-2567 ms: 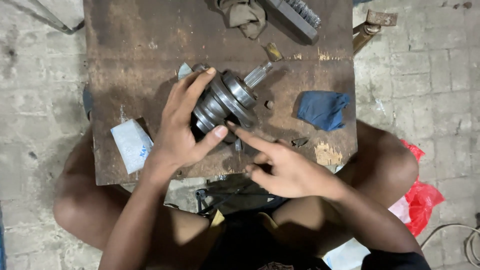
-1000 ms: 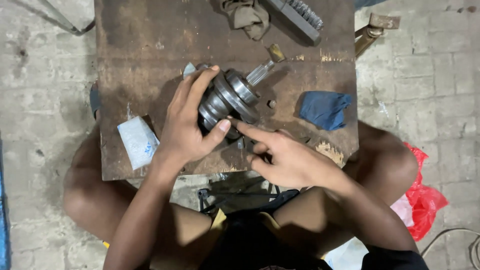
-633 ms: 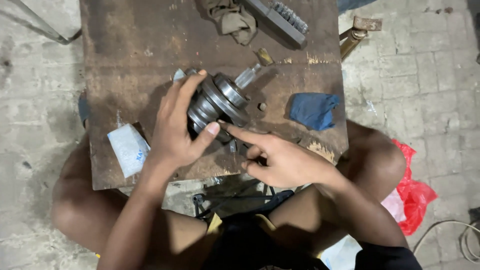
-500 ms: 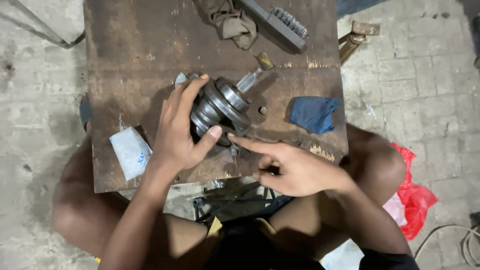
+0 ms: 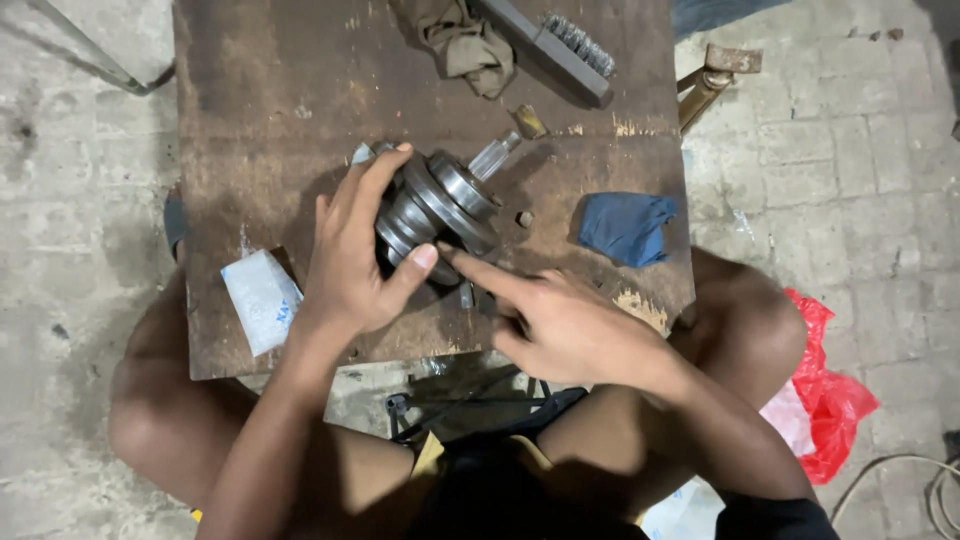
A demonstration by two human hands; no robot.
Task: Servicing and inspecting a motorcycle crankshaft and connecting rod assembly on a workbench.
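On the rusty metal plate (image 5: 300, 100), near its middle, a ribbed steel joint with a splined shaft (image 5: 445, 200) lies tilted; the left hand (image 5: 355, 265) is wrapped around its body, fingers closed on it; the right hand (image 5: 565, 325) grips nothing, its forefinger stretched out to touch the joint's lower rim; a blue rag (image 5: 625, 225) lies just to the right, a wire brush (image 5: 555, 40) at the far edge.

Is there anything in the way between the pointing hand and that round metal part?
Nothing visible. The right hand points its forefinger straight at the lower edge of the ribbed metal shaft assembly, beside the left hand's thumb, which grips the part. The blue cloth lies off to the side.
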